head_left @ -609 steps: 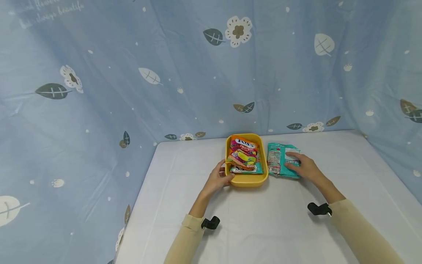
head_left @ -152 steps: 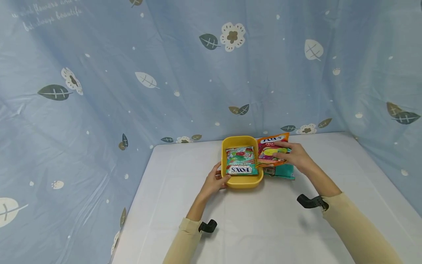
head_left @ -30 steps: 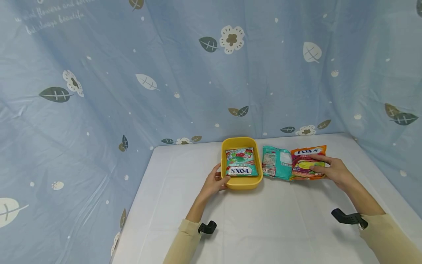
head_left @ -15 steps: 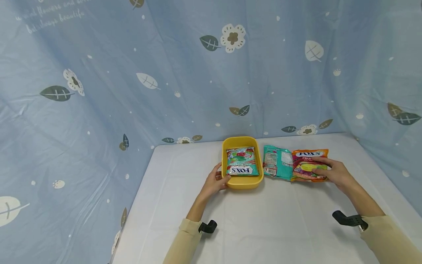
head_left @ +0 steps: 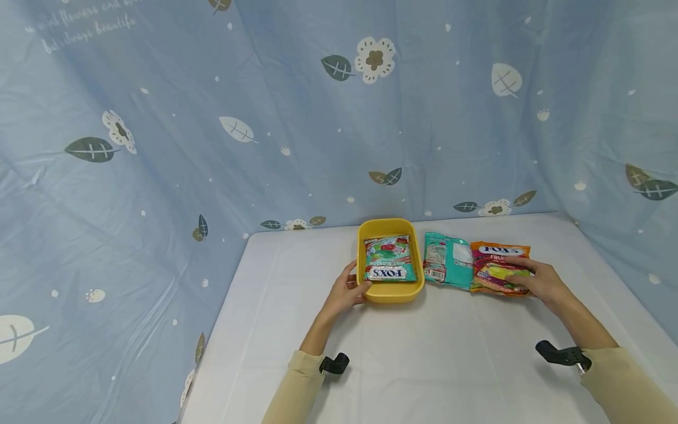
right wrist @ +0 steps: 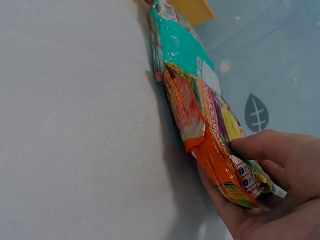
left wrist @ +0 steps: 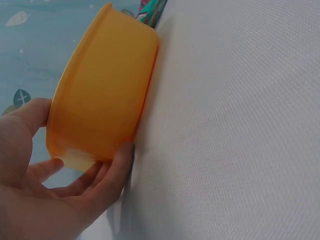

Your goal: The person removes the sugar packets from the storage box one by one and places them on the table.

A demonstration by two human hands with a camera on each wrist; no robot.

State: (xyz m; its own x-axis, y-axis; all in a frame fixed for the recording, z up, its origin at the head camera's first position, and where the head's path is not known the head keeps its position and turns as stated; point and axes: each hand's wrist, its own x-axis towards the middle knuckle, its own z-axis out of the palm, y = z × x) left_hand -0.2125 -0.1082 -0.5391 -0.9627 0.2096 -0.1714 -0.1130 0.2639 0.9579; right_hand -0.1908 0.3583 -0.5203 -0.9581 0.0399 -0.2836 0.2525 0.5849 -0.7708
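Observation:
My left hand (head_left: 344, 290) grips the near left corner of a yellow plastic tub (head_left: 398, 297), thumb at the rim and fingers round the lower wall, as the left wrist view shows. Inside the tub lies a teal Fox's Mint Blossom candy bag (head_left: 389, 259), its print upside down. Another teal candy bag (head_left: 447, 262), back side up, lies on the table just right of the tub. Beside that one is an orange Fox's Fruits candy bag (head_left: 489, 274). My right hand (head_left: 542, 284) holds the orange bag by its right end, thumb and fingers about its edge in the right wrist view (right wrist: 270, 180).
A white cloth covers the table (head_left: 424, 359). Behind and to the left hangs a blue curtain (head_left: 296, 135) with leaf and flower prints, close to the tub's far side. Each wrist carries a small black camera mount (head_left: 558, 353).
The orange bag lay in the tub at first, was lifted over the teal bag, and now lies right of it, slightly nearer than a second ago. My left hand kept its grip.

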